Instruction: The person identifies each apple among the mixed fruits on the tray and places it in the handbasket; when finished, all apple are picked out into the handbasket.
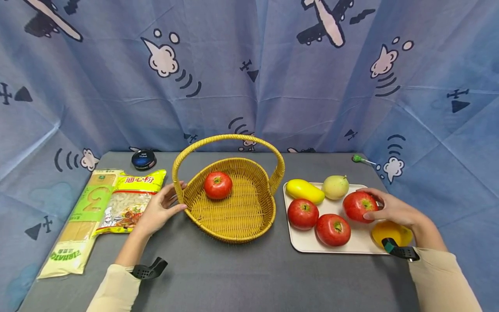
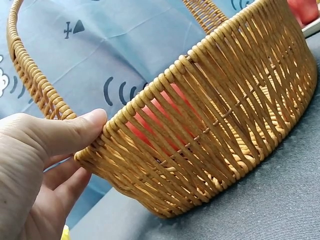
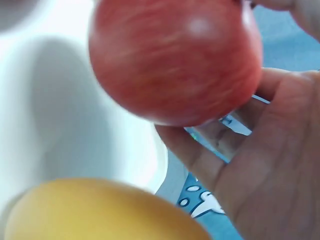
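My left hand (image 1: 159, 209) pinches the left rim of a yellow wicker basket (image 1: 236, 238) by the foot of its arched handle. In the left wrist view, the thumb lies on top of the rim and the fingers sit below it. Inside the basket is one red apple (image 1: 218, 185), toward the left. Over the right end of a white tray (image 1: 302, 245), my right hand (image 1: 393, 210) grips another red apple (image 1: 359, 206) between thumb and fingers. The right wrist view shows this apple (image 3: 175, 60) above the tray's corner, with a yellow mango-like fruit (image 3: 100, 212) close below.
Two red apples (image 1: 303, 214), a yellow mango (image 1: 305, 191) and a pale green round fruit (image 1: 335, 187) share the tray. Left of the basket lie a noodle pack (image 1: 83, 221) and a pasta bag (image 1: 130, 201). A tuna tin (image 1: 144, 160) and a green lollipop (image 1: 357, 158) are farther back.
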`<state>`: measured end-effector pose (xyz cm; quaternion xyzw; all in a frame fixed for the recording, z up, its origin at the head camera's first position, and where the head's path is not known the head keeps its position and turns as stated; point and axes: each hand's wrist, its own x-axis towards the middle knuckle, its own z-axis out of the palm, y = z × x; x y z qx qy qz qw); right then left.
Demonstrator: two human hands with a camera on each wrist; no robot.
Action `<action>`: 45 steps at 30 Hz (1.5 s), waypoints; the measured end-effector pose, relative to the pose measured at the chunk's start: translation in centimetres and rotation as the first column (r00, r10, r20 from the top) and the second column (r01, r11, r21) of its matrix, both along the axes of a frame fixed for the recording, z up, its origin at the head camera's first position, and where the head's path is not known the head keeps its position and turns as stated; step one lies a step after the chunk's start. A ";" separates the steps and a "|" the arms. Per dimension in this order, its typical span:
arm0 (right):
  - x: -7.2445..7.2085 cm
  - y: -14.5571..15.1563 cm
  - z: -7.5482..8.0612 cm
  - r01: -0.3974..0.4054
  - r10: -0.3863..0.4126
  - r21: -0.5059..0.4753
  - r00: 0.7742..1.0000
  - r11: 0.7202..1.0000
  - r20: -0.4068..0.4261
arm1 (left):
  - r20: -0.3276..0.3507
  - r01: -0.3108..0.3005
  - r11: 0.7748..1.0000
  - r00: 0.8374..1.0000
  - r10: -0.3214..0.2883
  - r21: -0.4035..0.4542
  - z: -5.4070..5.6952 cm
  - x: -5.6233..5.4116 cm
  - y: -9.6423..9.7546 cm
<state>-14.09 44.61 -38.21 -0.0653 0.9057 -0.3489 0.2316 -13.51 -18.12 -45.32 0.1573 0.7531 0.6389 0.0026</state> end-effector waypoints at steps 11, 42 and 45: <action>1.5 -3.6 1.9 -0.025 -0.002 -0.107 0.969 0.994 -0.247 | -0.021 0.006 1.000 1.000 -0.006 0.009 -0.2 -0.1 0.0; 2.7 -19.1 3.2 -0.257 0.151 -0.285 0.927 0.924 -0.343 | -0.015 0.009 1.000 1.000 -0.008 0.012 -0.2 -0.1 0.0; 2.5 -20.8 3.1 -0.276 0.167 -0.281 0.919 0.919 -0.358 | -0.016 0.008 1.000 1.000 -0.008 0.010 -0.2 -0.1 0.0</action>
